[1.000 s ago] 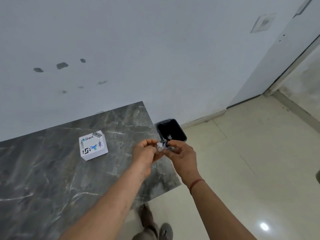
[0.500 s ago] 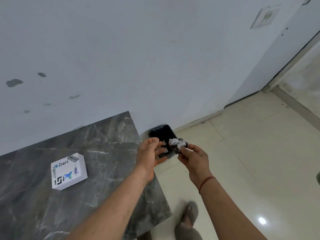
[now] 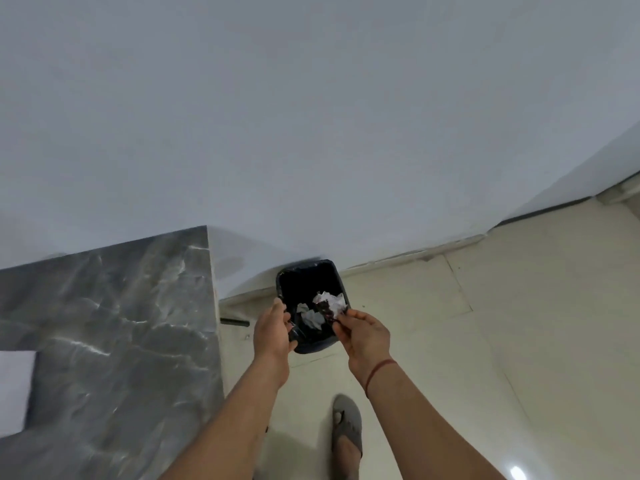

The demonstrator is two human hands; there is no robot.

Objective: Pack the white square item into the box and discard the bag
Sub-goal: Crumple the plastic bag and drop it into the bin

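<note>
Ur right hand (image 3: pixel 365 336) pinches crumpled bag (image 3: pixel 329 303) over black bin (image 3: pixel 308 271) on floor; left hand (image 3: pixel 272 332) loosely open, empty, at bin's left rim.

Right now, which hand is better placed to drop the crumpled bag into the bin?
The right hand: it already pinches the crumpled bag over the black bin. The left hand looks empty.
</note>
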